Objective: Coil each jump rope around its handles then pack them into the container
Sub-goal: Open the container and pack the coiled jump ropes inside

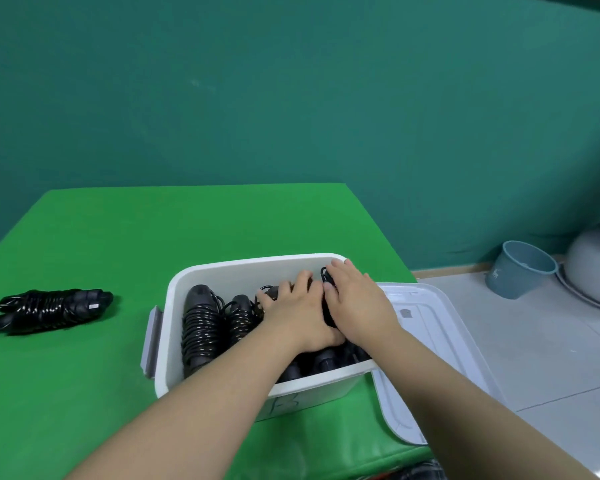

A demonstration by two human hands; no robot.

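Far left on the green surface [84, 375]: one coiled black jump rope [47, 310], cord wound round its handles, lying alone and well apart from the box.

Centre: white plastic container [174, 306], open, grey latch [152, 341] on its left end. Inside, at the left, two coiled ropes [201, 327] side by side (handles pointing toward the far wall). More black handles show at the near wall, under the forearms.

Left hand [298, 313] reaches into the container, palm down, fingers spread and flat on a rope bundle [269, 294]; pressing, not curled round it. Right hand [355, 299] just beside it, thumbs touching, fingers laid over another black bundle [328, 317] against the container's right wall; whether they curl round it, cannot tell.

Right of the container: its white lid [437, 341], lying flat, overhanging the surface edge. Further right, on the tiled floor: a blue-grey bucket [520, 270] tipped against the wall, a grey basin [594, 268] beside it.
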